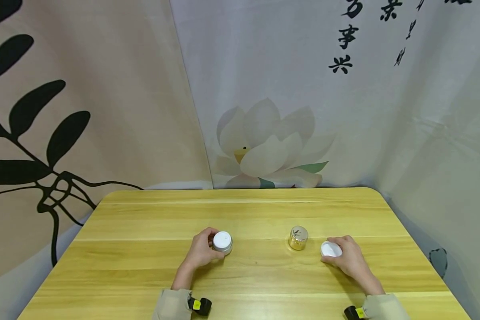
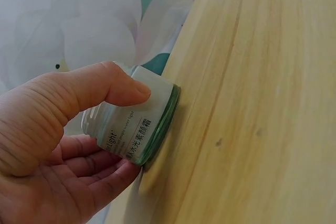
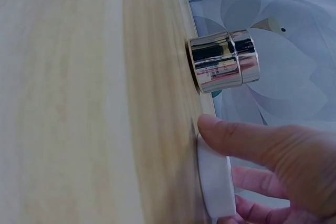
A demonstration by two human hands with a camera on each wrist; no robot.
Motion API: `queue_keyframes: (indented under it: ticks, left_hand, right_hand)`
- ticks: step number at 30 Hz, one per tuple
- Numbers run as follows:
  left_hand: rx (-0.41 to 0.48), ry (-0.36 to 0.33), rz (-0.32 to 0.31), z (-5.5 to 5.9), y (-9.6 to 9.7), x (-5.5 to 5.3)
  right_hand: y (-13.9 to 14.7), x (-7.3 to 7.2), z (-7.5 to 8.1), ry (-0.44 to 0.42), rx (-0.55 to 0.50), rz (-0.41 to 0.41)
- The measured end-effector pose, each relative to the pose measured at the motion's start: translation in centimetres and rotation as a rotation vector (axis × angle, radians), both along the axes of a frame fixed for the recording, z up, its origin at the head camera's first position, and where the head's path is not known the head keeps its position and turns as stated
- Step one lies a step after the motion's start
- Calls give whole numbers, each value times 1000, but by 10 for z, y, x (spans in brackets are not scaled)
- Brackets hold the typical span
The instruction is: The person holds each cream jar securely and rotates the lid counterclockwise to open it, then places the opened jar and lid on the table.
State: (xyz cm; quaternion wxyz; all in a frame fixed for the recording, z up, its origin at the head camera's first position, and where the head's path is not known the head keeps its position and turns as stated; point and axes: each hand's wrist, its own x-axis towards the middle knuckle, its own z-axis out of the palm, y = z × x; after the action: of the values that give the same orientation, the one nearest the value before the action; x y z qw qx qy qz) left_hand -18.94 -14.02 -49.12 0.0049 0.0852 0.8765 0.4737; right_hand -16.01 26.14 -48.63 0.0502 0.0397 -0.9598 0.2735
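My left hand [image 1: 202,250] grips a small cream jar [image 1: 222,242] at the left of the table's middle. In the left wrist view the glass jar [image 2: 139,114] shows printed lettering and a green base, with the thumb along its near side and the fingers beneath; its base is right at the tabletop. Its top looks white from above. Over on the right, my right hand [image 1: 350,257] pinches a round white lid [image 1: 330,249] between thumb and fingers. In the right wrist view this lid [image 3: 215,177] lies flat against the wood, partly hidden by the fingers.
A shiny gold jar [image 1: 298,238] with its lid on stands upright between the hands, nearer the right one. The wooden table [image 1: 256,284] has rounded far corners. Behind it hangs a printed cloth [image 1: 272,66] with a flower and lettering.
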Motion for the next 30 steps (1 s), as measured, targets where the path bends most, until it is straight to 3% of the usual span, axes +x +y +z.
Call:
queue_keyframes:
  ticks: [12,20,25,30]
  left_hand:
    - [-25,2,8,-2,3,0]
    - [-87,71,-19,8,11,0]
    - [-7,191,-22,20,27,-4]
    - [93,246,-113,31,57,-8]
  right_hand:
    - [1,1,-2,0,-4,-3]
    - [1,2,-3,-16,-15,-17]
    - [1,2,-3,-9,-18,-15]
    - [0,2,-2,-2,-21,-12]
